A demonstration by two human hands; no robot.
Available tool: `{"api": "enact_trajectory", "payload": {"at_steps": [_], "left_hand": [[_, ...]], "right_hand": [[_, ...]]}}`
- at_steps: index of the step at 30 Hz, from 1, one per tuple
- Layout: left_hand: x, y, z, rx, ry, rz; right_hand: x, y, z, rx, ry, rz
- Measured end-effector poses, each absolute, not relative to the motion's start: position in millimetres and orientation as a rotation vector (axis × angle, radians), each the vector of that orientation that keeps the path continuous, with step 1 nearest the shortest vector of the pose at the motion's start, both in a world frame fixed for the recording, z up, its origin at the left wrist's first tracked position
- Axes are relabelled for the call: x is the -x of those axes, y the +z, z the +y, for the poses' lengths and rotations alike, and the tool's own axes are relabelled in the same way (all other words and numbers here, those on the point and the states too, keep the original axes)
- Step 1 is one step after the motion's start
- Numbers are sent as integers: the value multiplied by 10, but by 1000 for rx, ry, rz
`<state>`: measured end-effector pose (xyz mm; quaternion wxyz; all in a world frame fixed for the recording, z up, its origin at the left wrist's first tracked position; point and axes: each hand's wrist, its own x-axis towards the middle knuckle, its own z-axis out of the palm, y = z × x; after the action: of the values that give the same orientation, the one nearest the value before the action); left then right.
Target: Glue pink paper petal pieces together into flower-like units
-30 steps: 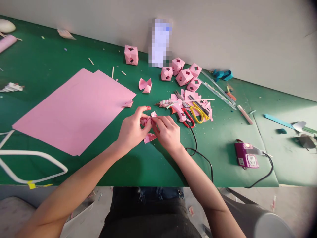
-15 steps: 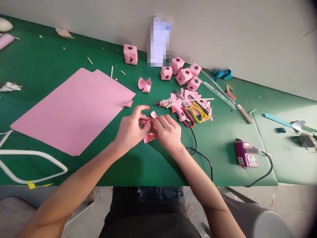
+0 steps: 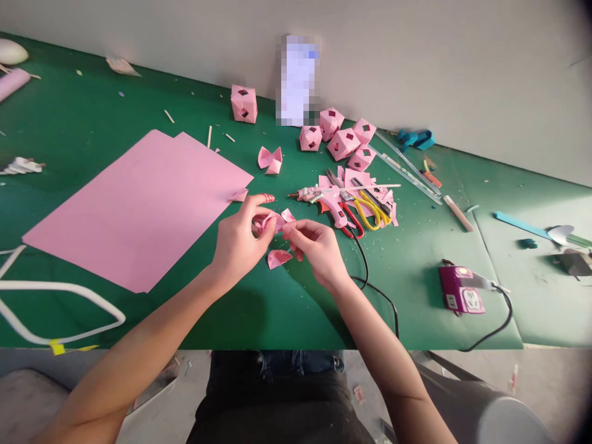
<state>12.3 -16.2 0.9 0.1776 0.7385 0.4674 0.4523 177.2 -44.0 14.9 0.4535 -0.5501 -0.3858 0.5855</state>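
Between my hands is a small folded pink paper piece (image 3: 276,221), partly covered by the fingers. My left hand (image 3: 243,237) is closed on its left side, thumb toward me. At its right edge, the thumb and fingers of my right hand (image 3: 319,248) pinch it. Just below, on the green table, lies another folded pink paper piece (image 3: 278,258). A further winged paper piece (image 3: 270,160) stands beyond my hands, and a small folded one (image 3: 238,195) lies by the left fingers.
Pink card sheets (image 3: 139,209) lie at left. To the right, a pink glue gun (image 3: 329,200) rests on paper scraps with yellow-handled scissors (image 3: 370,213). Several pink paper polyhedra (image 3: 343,143) stand near the wall. A purple power socket (image 3: 461,290) sits at right, its black cable near the edge.
My right hand has turned and drawn slightly right, so its thumb and more of the paper piece now show. The left hand has barely moved and keeps its hold.
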Motion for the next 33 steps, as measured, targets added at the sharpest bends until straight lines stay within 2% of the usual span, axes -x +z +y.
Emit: {"api": "enact_trajectory", "payload": {"at_steps": [3,9,21,33], "left_hand": [[-153,-29,-169,-2260,1419,1250],[-185,-125,-176,-2541,1573,1232],[-329,-216,-291,-2163,1394,1299],[-301,-165,-262,-2305,1434,1282]], "right_hand": [[-1775,198,-434,1319,1656,-719],[-1781,184,-400,1272,1711,-541],[-1684,54,-366,1385,1451,-590],[-1722,57,-342,1343,1456,-630]]}}
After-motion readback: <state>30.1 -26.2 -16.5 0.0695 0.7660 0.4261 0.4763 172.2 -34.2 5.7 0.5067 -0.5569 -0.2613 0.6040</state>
